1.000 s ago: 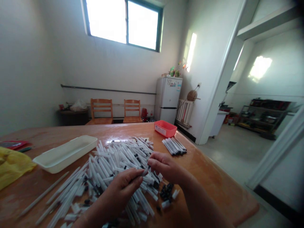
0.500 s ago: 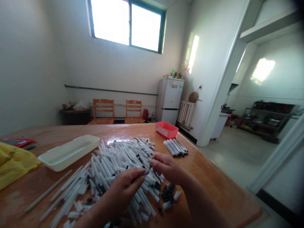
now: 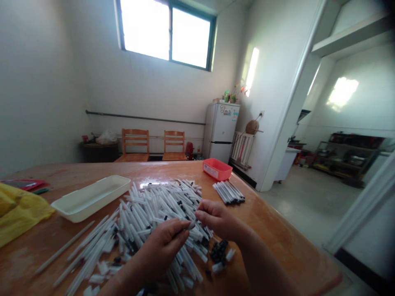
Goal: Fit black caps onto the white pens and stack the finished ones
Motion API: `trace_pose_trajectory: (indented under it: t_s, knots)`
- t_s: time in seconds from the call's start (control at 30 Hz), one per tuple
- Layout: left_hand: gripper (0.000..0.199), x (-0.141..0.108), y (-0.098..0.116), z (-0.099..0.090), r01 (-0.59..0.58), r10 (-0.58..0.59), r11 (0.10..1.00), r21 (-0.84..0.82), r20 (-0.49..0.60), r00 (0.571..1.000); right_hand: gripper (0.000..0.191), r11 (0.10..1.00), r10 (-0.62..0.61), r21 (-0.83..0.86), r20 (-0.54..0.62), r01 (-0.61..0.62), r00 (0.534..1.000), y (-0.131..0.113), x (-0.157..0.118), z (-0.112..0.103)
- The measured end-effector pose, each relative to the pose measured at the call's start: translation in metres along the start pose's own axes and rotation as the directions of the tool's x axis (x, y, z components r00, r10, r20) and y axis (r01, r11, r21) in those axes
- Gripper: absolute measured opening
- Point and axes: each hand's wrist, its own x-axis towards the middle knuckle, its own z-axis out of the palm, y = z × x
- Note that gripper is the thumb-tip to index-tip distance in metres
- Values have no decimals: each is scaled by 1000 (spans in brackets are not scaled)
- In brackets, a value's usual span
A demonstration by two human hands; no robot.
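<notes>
Both hands sit low over the heap, close together. The left hand (image 3: 162,242) is closed in a pinch on a small grey tip (image 3: 191,225), which points right towards the right hand (image 3: 217,220). That hand is curled, its fingers just beside the tip; whether it grips anything, I cannot tell. The heap of white plastic pen barrels (image 3: 160,209) covers the middle of the orange worktop (image 3: 277,234), with barrels lying every way, many black-ended. Black pen parts (image 3: 219,251) lie by the right hand. Beyond, a neat bundle of pens (image 3: 228,192) runs upper left to lower right, black ends lower right. The red plastic tray (image 3: 217,169) has a white label, too small to read. A cream plastic tray (image 3: 89,199) and a yellow plastic bag (image 3: 18,213) lie left of the heap
</notes>
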Motion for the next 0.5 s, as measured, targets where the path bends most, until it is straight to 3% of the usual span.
trace_pose_trajectory:
  t_s: [0.13, 0.23, 0.37, 0.5]
  knots:
    - [23, 0, 0, 3, -19, 20, 999, 36, -17, 1000, 41, 995, -8, -95, -10, 7, 1000, 3, 2, 4]
    - [22, -1, -1, 3, -14, 14, 1000, 23, -24, 1000, 45, 998, -3, -59, -6, 3, 1000, 4, 3, 3]
    - [23, -1, 0, 0, 6, -6, 1000, -1, -9, 1000, 36, 999, 26, -19, 31, -25, 999, -1, 0, -3]
    - [23, -1, 1, 1, -4, 5, 999, 39, -2, 1000, 33, 993, -21, -114, 47, 26, 999, -3, -1, -3]
